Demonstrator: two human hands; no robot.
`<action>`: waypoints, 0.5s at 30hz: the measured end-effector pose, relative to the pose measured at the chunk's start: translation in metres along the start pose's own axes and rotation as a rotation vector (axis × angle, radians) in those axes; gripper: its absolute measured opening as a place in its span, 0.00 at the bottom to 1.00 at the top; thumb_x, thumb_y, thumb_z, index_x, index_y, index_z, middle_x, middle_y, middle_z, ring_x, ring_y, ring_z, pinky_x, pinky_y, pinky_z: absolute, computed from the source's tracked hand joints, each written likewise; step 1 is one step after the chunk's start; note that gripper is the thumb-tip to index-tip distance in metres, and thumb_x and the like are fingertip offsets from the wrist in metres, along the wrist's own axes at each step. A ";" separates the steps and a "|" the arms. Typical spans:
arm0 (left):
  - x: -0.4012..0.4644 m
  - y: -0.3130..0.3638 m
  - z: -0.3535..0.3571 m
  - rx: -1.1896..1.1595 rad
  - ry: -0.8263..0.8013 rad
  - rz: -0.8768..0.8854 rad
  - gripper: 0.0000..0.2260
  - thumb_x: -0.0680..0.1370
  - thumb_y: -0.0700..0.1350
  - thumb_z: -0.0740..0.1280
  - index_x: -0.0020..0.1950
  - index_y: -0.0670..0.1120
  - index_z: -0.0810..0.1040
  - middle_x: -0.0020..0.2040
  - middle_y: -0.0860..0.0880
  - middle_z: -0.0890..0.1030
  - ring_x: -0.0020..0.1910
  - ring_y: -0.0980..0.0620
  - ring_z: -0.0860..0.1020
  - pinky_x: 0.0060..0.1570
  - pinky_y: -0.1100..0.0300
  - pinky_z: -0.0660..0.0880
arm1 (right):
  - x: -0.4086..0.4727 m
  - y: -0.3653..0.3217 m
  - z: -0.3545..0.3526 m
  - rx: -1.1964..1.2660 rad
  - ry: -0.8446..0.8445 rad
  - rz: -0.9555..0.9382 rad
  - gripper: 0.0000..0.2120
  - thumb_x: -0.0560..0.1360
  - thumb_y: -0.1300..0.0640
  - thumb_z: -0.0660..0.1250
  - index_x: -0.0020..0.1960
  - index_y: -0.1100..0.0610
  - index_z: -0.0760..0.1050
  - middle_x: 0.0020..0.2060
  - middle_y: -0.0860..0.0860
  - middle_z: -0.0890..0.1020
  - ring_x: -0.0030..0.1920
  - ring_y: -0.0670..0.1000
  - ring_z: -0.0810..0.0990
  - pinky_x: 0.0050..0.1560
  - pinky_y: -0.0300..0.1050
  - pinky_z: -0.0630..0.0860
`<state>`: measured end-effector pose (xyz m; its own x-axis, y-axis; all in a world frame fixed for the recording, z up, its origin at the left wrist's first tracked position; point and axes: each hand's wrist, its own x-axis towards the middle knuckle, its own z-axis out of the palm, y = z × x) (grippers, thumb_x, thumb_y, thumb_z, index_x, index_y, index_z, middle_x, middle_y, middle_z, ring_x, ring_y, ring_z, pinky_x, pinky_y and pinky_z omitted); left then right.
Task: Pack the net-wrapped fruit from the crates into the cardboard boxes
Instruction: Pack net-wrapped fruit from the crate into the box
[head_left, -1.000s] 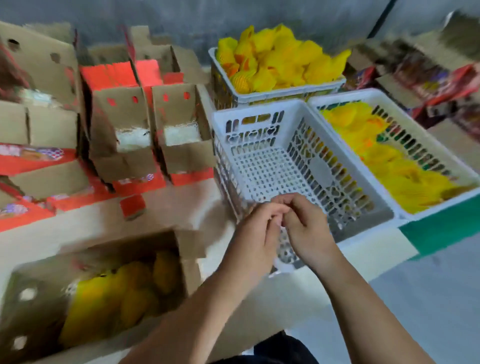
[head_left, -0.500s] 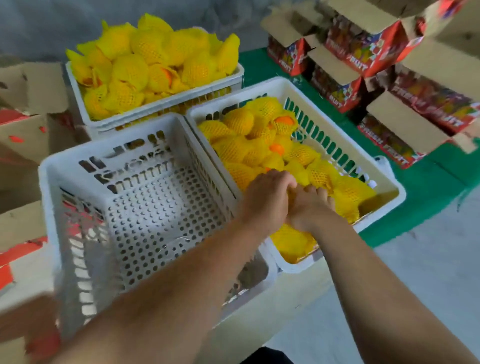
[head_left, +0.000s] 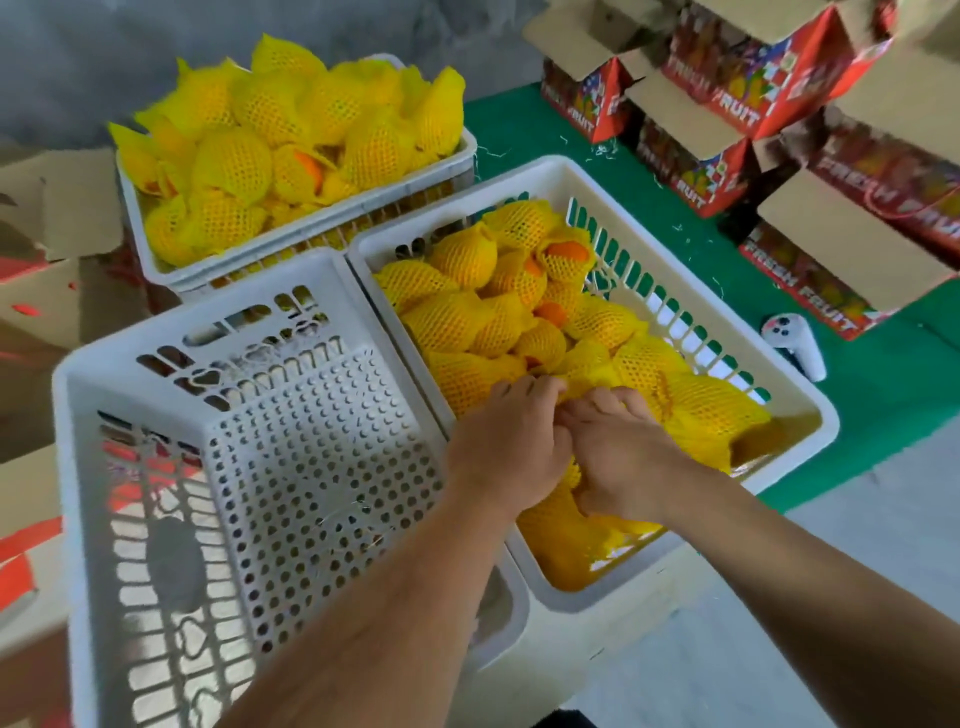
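While among netted fruit (head_left: 457, 322), both hands (head_left: 511, 452) curled, grip hidden; fruit axes mixed.

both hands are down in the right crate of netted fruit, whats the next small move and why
Probably close the fingers and lift: left hand and right hand already lie on netted fruit in the right crate, while the near crate holds none.

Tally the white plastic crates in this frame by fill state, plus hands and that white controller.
Crates holding net-wrapped fruit: 2 (back, right)
Empty crate: 1
Hands in the right crate: 2 (left hand, right hand)
White controller: 1
Total: 6
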<state>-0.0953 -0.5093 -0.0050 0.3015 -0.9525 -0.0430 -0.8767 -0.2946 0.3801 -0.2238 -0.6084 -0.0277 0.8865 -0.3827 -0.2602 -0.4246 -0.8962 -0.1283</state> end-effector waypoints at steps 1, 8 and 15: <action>0.001 0.000 0.000 -0.021 0.007 -0.009 0.20 0.81 0.53 0.59 0.73 0.55 0.68 0.65 0.53 0.77 0.62 0.47 0.74 0.44 0.52 0.72 | -0.001 0.007 -0.002 0.098 0.018 0.043 0.39 0.59 0.41 0.72 0.69 0.41 0.66 0.58 0.41 0.73 0.64 0.52 0.65 0.65 0.49 0.58; 0.002 -0.003 0.007 -0.027 -0.009 0.031 0.43 0.74 0.72 0.58 0.83 0.58 0.46 0.80 0.54 0.64 0.67 0.45 0.76 0.44 0.51 0.73 | -0.007 0.027 -0.028 1.172 0.128 0.324 0.23 0.69 0.35 0.74 0.61 0.40 0.77 0.55 0.42 0.84 0.57 0.46 0.82 0.56 0.47 0.78; -0.003 -0.007 -0.001 -0.420 0.321 -0.016 0.36 0.75 0.65 0.70 0.77 0.53 0.59 0.70 0.51 0.68 0.64 0.50 0.75 0.46 0.54 0.78 | 0.016 0.013 -0.048 1.282 0.226 0.284 0.16 0.82 0.46 0.61 0.62 0.53 0.81 0.61 0.56 0.82 0.62 0.58 0.81 0.64 0.52 0.77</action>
<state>-0.0892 -0.5041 -0.0064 0.4713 -0.8571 0.2081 -0.6649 -0.1902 0.7223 -0.2057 -0.6367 0.0128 0.6971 -0.6599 -0.2804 -0.3600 0.0161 -0.9328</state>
